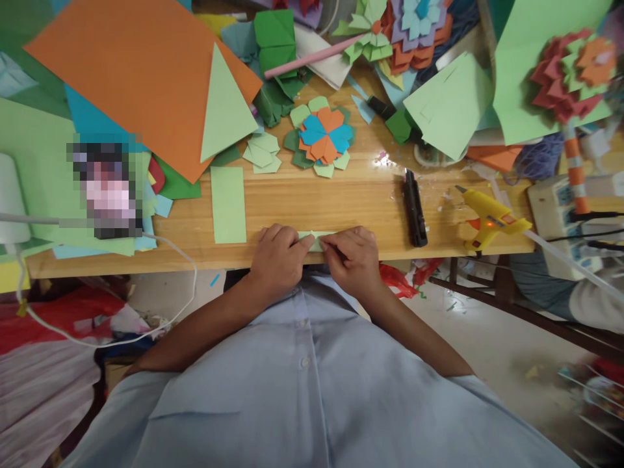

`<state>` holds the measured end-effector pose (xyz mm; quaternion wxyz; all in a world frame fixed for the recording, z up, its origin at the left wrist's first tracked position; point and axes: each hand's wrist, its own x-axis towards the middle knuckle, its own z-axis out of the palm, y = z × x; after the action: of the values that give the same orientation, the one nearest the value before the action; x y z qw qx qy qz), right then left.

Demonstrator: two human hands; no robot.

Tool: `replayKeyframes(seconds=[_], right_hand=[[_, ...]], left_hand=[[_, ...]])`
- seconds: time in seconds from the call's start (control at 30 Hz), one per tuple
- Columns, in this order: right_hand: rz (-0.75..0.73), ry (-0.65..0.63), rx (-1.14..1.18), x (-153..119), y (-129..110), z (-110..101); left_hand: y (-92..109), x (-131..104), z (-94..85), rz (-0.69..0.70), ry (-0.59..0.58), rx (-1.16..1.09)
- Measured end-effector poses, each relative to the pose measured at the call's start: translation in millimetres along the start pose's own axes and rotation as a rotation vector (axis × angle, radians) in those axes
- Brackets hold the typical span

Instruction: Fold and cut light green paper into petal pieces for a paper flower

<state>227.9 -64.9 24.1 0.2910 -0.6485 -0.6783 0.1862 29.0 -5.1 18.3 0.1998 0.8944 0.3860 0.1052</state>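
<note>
At the table's near edge, a small strip of light green paper (316, 235) lies between my two hands, partly covered by the fingers. My left hand (279, 255) has its fingers curled and its thumb pressed on the strip's left part. With fingertips pinched together, my right hand (355, 257) grips the strip on the right. A flat light green paper rectangle (229, 205) lies to the left of my left hand. Beyond the hands sits a layered paper flower (325, 135) in orange, blue and green, beside a small stack of pale green petals (262, 153).
A black utility knife (414, 209) and a yellow glue gun (492, 218) lie at right, near a power strip (558, 214). Large orange paper (146, 78) covers the back left. A white cable (195, 273) hangs over the front edge. Finished paper flowers (568, 75) stand at far right.
</note>
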Motion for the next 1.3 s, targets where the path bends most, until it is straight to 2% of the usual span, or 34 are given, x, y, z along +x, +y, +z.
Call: replayKeyframes(seconds=[1.3], right_hand=[[0.048,-0.012,-0.012,1.1,-1.9,0.5]], left_hand=[[0.0,1.9,-1.0,0.009,-0.031,0.074]])
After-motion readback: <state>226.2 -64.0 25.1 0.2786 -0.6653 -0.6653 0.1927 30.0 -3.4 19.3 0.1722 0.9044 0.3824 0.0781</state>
